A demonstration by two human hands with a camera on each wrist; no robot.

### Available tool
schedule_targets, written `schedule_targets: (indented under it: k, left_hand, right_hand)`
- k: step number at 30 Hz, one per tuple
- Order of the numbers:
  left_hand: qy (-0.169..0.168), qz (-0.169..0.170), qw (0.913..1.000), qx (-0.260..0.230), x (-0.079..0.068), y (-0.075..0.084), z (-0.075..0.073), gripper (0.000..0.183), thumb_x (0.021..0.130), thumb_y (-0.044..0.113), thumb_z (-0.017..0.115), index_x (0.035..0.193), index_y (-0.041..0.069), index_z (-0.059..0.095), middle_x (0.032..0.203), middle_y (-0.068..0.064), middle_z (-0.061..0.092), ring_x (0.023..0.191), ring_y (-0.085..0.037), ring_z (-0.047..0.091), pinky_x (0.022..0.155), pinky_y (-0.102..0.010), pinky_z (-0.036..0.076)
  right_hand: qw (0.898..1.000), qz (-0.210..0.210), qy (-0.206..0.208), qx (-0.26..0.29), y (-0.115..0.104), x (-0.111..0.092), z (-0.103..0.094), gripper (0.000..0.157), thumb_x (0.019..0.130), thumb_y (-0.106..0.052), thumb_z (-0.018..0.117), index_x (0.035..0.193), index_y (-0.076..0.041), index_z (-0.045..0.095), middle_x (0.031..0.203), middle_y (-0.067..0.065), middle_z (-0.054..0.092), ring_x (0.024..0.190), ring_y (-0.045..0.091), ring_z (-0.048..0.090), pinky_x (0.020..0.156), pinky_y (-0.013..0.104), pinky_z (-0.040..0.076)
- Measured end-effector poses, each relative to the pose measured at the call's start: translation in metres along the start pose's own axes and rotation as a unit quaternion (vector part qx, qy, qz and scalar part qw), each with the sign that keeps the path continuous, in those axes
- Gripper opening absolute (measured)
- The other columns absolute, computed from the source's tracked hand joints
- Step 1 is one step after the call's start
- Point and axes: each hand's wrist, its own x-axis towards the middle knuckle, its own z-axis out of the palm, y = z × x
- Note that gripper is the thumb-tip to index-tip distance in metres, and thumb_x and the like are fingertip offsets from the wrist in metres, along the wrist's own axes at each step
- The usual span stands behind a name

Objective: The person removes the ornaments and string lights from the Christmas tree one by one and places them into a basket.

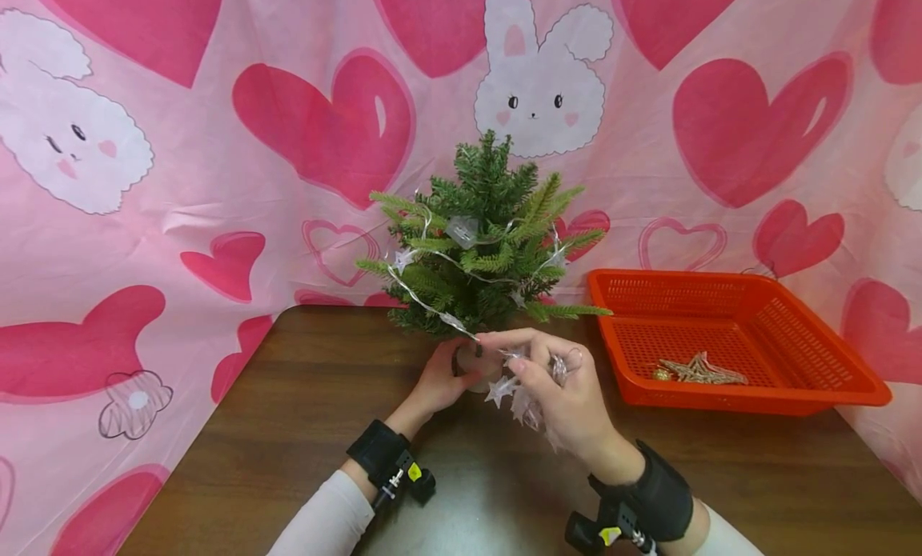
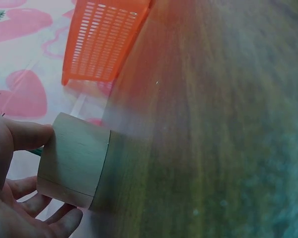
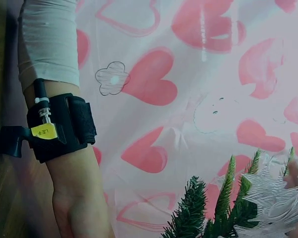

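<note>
A small green Christmas tree stands at the back of the table on a round wooden base. Thumb and fingers of my left hand grip that base from its left side. A clear string of star lights winds across the branches and runs down to my right hand. That hand pinches the strand just in front of the tree, with the bunched remainder, including a clear star, hanging beneath its fingers. In the right wrist view the bundled lights show beside the branch tips.
An orange basket sits on the right of the brown table. Inside it lie a glittery gold star and a small gold ball. A pink cloth with hearts and rabbits hangs behind the table.
</note>
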Motion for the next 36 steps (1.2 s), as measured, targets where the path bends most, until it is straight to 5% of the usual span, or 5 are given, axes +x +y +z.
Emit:
schedule_targets:
  k: [7, 15, 25, 30, 36]
  left_hand:
    - [0.009, 0.011, 0.9996, 0.024, -0.001, 0.001, 0.001, 0.055, 0.077, 0.018, 0.074, 0.126, 0.003, 0.052, 0.125, -0.017, 0.054, 0.119, -0.033, 0.048, 0.099, -0.049, 0.038]
    - [0.032, 0.051, 0.9954, 0.075, 0.000, -0.002, 0.004, 0.052, 0.074, 0.019, 0.074, 0.117, -0.002, 0.055, 0.118, -0.020, 0.057, 0.112, -0.034, 0.051, 0.096, -0.049, 0.040]
    - [0.032, 0.055, 0.9937, 0.093, -0.002, -0.001, 0.003, 0.063, 0.076, 0.034, 0.074, 0.128, 0.005, 0.052, 0.125, -0.017, 0.055, 0.116, -0.033, 0.049, 0.093, -0.049, 0.043]
    - [0.033, 0.072, 0.9934, 0.083, -0.001, -0.002, 0.002, 0.066, 0.076, 0.034, 0.073, 0.132, 0.006, 0.050, 0.129, -0.016, 0.054, 0.119, -0.034, 0.046, 0.094, -0.051, 0.041]
    - [-0.004, 0.030, 0.9995, -0.003, 0.004, -0.007, -0.001, 0.055, 0.080, 0.034, 0.071, 0.128, 0.015, 0.052, 0.127, -0.005, 0.056, 0.117, -0.023, 0.049, 0.095, -0.043, 0.041]
  right_hand:
    - [0.999, -0.011, 0.044, 0.021, 0.000, 0.007, 0.003, 0.029, 0.092, 0.005, 0.046, 0.065, -0.003, 0.046, 0.086, 0.004, 0.069, 0.097, 0.030, 0.063, 0.086, 0.039, 0.050]
    - [0.992, -0.050, 0.012, 0.111, 0.003, 0.014, 0.006, 0.025, 0.093, 0.010, 0.038, 0.076, -0.006, 0.046, 0.072, 0.007, 0.053, 0.075, 0.023, 0.057, 0.082, 0.040, 0.053]
    - [0.989, -0.022, 0.008, 0.147, 0.003, 0.018, 0.010, 0.023, 0.091, 0.014, 0.039, 0.081, -0.008, 0.041, 0.066, 0.005, 0.041, 0.052, 0.020, 0.037, 0.039, 0.033, 0.035]
    - [0.995, 0.010, 0.028, 0.099, 0.003, 0.018, 0.010, 0.021, 0.086, 0.013, 0.051, 0.093, -0.005, 0.044, 0.072, 0.002, 0.047, 0.049, 0.016, 0.038, 0.040, 0.030, 0.032]
    - [0.998, 0.044, 0.030, -0.039, 0.002, 0.019, 0.011, 0.035, 0.079, 0.009, 0.066, 0.109, 0.000, 0.051, 0.089, 0.007, 0.056, 0.067, 0.017, 0.047, 0.053, 0.023, 0.042]
